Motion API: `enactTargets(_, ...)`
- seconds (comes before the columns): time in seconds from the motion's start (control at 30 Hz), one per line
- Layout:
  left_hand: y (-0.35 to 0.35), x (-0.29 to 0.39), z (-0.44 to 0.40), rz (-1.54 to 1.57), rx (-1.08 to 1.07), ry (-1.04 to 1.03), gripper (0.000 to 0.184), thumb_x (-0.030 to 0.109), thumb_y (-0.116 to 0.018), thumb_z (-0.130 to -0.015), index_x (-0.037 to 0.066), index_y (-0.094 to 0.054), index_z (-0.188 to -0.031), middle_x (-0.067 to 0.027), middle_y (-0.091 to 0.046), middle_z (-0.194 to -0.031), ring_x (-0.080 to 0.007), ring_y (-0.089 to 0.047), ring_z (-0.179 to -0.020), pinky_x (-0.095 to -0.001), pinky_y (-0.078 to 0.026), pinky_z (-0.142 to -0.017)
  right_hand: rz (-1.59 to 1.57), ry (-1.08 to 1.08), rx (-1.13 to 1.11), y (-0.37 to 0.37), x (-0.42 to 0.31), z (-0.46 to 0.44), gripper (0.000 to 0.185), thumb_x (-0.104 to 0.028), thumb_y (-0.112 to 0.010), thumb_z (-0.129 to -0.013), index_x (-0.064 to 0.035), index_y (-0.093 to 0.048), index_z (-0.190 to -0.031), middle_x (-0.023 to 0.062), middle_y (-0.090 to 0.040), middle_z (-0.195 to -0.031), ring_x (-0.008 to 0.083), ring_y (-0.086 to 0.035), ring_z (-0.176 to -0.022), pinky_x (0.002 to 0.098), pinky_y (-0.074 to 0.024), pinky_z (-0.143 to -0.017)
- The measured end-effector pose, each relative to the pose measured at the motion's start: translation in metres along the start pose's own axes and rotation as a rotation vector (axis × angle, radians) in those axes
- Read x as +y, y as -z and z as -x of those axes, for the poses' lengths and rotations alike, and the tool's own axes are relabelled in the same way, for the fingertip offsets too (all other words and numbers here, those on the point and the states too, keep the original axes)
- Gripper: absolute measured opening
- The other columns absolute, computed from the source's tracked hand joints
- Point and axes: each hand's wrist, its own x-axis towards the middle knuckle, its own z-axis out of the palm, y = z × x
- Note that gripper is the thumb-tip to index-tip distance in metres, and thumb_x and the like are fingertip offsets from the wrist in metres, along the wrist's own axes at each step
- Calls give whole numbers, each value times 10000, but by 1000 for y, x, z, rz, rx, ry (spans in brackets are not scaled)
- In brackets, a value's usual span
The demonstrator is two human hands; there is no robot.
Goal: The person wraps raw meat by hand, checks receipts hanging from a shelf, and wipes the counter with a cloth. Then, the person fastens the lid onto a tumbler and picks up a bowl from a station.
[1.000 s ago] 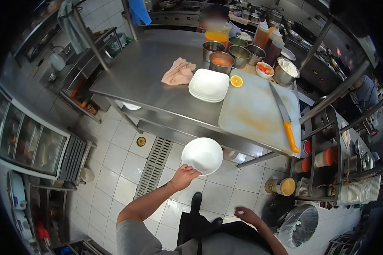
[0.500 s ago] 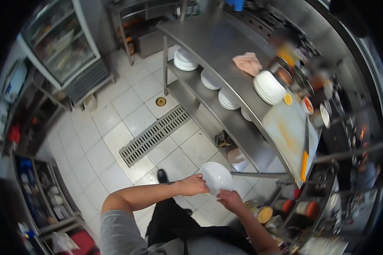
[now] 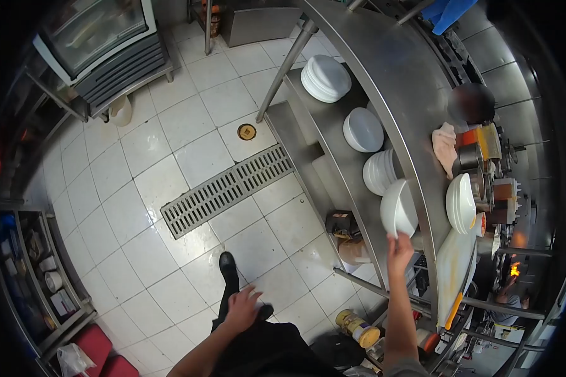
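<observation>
My right hand [image 3: 399, 252] pinches the near rim of a white bowl [image 3: 397, 210], which is tilted on its side at the lower shelf [image 3: 352, 169] of the steel table. Whether the bowl rests on the shelf, I cannot tell. Just beyond it stands a stack of white bowls [image 3: 378, 173]. Farther along the same shelf are another white bowl [image 3: 363, 130] and a stack of white plates [image 3: 325, 78]. My left hand [image 3: 243, 309] hangs in front of my body, fingers apart, holding nothing.
On the tabletop lie a pink cloth [image 3: 444, 147], white dishes [image 3: 460, 204], a cutting board [image 3: 454, 270] and an orange-handled knife [image 3: 454, 310]. A flame [image 3: 514, 270] burns beyond, near another person's arm. A floor grate [image 3: 226, 190] and a fridge [image 3: 116, 53] are to the left.
My right hand has carried the bowl up and right to the shelf. My left hand has let go of it and dropped back to the left. The view has shifted.
</observation>
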Motion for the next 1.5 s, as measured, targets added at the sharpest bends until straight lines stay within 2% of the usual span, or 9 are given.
enactTargets(0.3,12,-150,147,-162,-117,787,434,130,-633,-802,142,-554,-1229,-95,-505,-1255,-258,-511,-1178,-548,-301,-1010,879,139,94,-81,104,-86,359,-297,-599,-931,-14,-608,-1151,187,-623,-1136,362,-601,-995,413,-470,-875)
enactTargets(0.6,-17,-118,200,-43,-72,1016,401,184,-607,-869,144,-534,-1261,-97,-535,-1272,-261,-501,-1184,-482,-405,-965,676,-195,101,-178,213,-110,601,-395,-545,-942,-27,-407,-1398,184,-413,-1441,374,-386,-1324,417,-327,-1082)
enactTargets(0.8,-76,-79,201,116,2,1052,426,220,-618,-853,179,-544,-1270,-81,-546,-1286,-259,-499,-1204,-509,-396,-982,-184,-297,-47,-147,62,-129,654,-493,-505,-940,-81,-371,-1429,207,-427,-1423,356,-442,-1284,434,-342,-1066)
enactTargets(1.03,-148,-42,243,466,357,1141,300,142,-625,-801,101,-646,-1098,-93,-678,-1028,-238,-658,-951,-400,-506,-825,-2058,-1618,-553,-325,129,-201,1028,-735,-497,-800,17,-234,-1448,298,-500,-1300,426,-478,-1221,565,-356,-1048)
enactTargets(1.07,-132,-20,244,528,387,1253,324,140,-606,-803,107,-634,-1123,-91,-668,-1068,-256,-628,-1032,-427,-482,-897,-1640,-1488,-51,-323,91,-213,1027,-723,-496,-803,90,-307,-1401,284,-458,-1360,417,-386,-1313,551,-274,-1112)
enactTargets(1.27,-186,36,293,462,335,1511,338,196,-560,-813,114,-648,-1128,-113,-689,-1033,-278,-642,-1008,-397,-514,-878,-1889,-1376,-122,-378,154,-228,490,-235,-446,-928,64,-460,-1317,228,-504,-1345,357,-452,-1285,468,-381,-1072)
enactTargets(1.3,-198,38,289,485,284,1500,344,204,-559,-811,114,-648,-1131,-116,-688,-1036,-279,-640,-1013,-396,-511,-885,-1487,-711,-407,-379,173,-207,446,-181,-430,-930,78,-483,-1290,243,-511,-1326,363,-473,-1262,456,-402,-1060)
enactTargets(1.37,-222,30,277,533,267,1436,359,214,-558,-807,111,-644,-1140,-123,-680,-1057,-288,-633,-1025,-395,-502,-900,-1342,-539,-527,-367,133,-188,485,-138,-387,-908,115,-400,-1321,258,-476,-1343,357,-494,-1237,427,-398,-1076)
enactTargets(1.5,-204,20,226,634,594,1190,383,211,-576,-805,84,-627,-1163,-157,-657,-1094,-322,-621,-1031,-400,-491,-919,-1485,-1165,-782,-310,11,-76,588,-117,-390,-848,111,-295,-1381,253,-458,-1337,353,-506,-1216,420,-420,-1045)
